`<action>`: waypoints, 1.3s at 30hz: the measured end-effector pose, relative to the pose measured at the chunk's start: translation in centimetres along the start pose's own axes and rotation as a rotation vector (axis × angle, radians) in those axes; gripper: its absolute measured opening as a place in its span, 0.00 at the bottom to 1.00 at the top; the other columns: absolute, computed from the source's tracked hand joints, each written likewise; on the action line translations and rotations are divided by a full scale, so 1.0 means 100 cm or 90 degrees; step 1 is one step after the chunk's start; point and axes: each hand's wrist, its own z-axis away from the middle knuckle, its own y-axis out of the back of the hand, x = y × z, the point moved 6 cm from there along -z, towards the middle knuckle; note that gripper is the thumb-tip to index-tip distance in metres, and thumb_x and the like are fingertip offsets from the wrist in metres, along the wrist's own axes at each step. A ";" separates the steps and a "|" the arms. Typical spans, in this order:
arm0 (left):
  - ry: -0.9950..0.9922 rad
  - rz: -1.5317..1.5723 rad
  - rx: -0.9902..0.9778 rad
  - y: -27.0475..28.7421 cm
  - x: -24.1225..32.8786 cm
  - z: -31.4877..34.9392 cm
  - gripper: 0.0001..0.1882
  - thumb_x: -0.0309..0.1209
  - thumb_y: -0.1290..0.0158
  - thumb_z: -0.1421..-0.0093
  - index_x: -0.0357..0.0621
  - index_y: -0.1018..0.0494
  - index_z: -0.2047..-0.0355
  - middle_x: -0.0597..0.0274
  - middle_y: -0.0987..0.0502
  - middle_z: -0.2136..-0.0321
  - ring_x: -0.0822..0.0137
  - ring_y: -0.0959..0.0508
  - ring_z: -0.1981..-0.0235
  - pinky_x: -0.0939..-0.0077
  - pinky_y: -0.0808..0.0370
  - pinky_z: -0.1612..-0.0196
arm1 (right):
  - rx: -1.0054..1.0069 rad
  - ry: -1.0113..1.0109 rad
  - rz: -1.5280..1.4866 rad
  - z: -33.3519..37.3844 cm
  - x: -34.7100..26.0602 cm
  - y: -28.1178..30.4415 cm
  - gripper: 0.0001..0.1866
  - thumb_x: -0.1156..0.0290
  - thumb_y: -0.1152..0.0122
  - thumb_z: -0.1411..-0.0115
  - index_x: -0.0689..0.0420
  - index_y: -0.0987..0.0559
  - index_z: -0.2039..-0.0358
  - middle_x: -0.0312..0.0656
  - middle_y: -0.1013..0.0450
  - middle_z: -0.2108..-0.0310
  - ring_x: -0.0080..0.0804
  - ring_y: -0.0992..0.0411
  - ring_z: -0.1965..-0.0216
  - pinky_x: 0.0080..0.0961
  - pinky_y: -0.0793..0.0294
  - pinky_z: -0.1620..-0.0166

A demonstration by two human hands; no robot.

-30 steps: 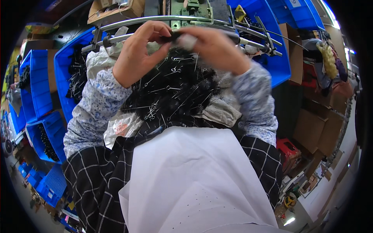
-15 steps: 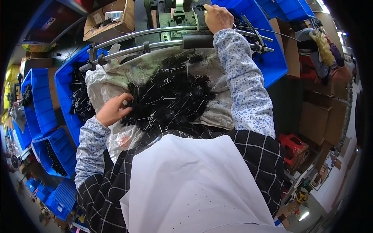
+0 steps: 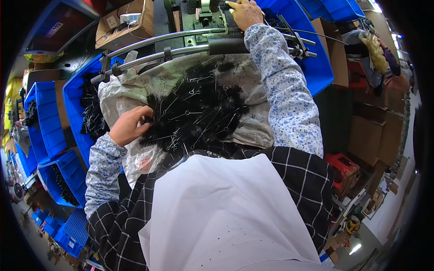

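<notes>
A heap of black twisted-wire brushes (image 3: 203,108), many with thin metal stems ending in loops, lies on a pale, stained sack cloth in front of me. At the heap's left edge is my left hand (image 3: 130,125), its fingers curled in against the bristles; whatever they pinch is hidden. My right hand (image 3: 247,15) reaches far forward to a green-grey metal machine (image 3: 204,20). It is closed on a wire brush (image 3: 224,6) whose black bristles stick out left of the fingertips, beside the machine's middle part.
Two curved metal rails (image 3: 167,55) cross between the heap and the machine. A blue bin (image 3: 316,67) stands at the right; another blue bin (image 3: 70,97) with more brushes is at the left. Smaller blue bins (image 3: 47,122) lie farther left. A red stool (image 3: 342,169) stands at the right.
My left hand's fingers have drawn closer together at the heap's edge. My right hand stays at the machine with the brush, appearing slightly farther up and left as the whole view shifts a little.
</notes>
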 end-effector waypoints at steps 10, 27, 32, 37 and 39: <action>0.037 0.110 0.058 0.041 0.007 0.007 0.14 0.31 0.42 0.51 0.39 0.33 0.67 0.65 0.31 0.78 0.73 0.31 0.74 0.78 0.34 0.68 | 0.055 -0.069 0.040 0.016 0.014 -0.004 0.19 0.63 0.45 0.53 0.53 0.24 0.60 0.41 0.27 0.64 0.39 0.32 0.56 0.40 0.35 0.56; 0.003 0.123 0.250 0.101 0.016 0.021 0.10 0.27 0.48 0.46 0.40 0.34 0.64 0.70 0.33 0.74 0.78 0.35 0.72 0.83 0.37 0.65 | 0.163 -0.035 -0.030 0.014 -0.024 -0.003 0.09 0.69 0.50 0.52 0.53 0.22 0.71 0.40 0.27 0.73 0.40 0.31 0.64 0.38 0.34 0.61; -0.027 0.234 0.329 0.103 0.013 0.034 0.08 0.25 0.53 0.42 0.40 0.36 0.61 0.68 0.33 0.70 0.78 0.34 0.66 0.84 0.38 0.58 | 0.005 -0.043 0.089 0.012 0.021 -0.008 0.17 0.58 0.45 0.52 0.45 0.22 0.60 0.41 0.26 0.62 0.38 0.30 0.57 0.38 0.33 0.57; -0.118 0.283 0.265 0.099 0.038 0.013 0.09 0.22 0.55 0.42 0.40 0.37 0.59 0.67 0.33 0.67 0.76 0.32 0.62 0.82 0.36 0.56 | -0.042 -0.081 0.121 -0.007 0.060 -0.002 0.14 0.56 0.51 0.45 0.42 0.21 0.61 0.40 0.26 0.63 0.41 0.29 0.60 0.38 0.30 0.57; -0.141 0.257 0.252 0.095 0.046 0.001 0.08 0.24 0.54 0.41 0.40 0.38 0.61 0.66 0.33 0.67 0.74 0.31 0.63 0.80 0.34 0.58 | -0.144 -0.024 0.155 -0.008 0.060 -0.007 0.15 0.57 0.52 0.44 0.42 0.22 0.60 0.41 0.27 0.61 0.41 0.29 0.58 0.38 0.31 0.57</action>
